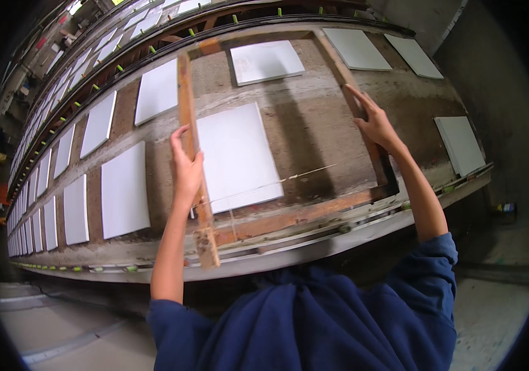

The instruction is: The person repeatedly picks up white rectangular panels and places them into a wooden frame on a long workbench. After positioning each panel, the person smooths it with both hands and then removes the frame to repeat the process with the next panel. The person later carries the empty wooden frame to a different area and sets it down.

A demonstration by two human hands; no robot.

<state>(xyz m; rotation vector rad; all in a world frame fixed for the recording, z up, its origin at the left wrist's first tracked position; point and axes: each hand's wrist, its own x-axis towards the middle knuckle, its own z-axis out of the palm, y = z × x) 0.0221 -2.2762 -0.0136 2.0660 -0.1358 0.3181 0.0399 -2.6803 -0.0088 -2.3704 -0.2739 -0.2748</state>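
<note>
Left hand (185, 167) has its fingers wrapped round the left bar of a wooden frame (289, 216), right hand (372, 120) lies flat and loose on the right bar. The frame sits on the long table (153, 250), boxing in one white tile (236, 157).

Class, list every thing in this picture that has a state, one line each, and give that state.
Left hand: wrapped around the left bar of the frame.
Right hand: fingers flat on the right bar, not wrapped.
Wooden frame: lying on the long bed, enclosing one white tile.
White tile inside frame: flat, tilted slightly.
Other white tiles: flat in rows.
</note>
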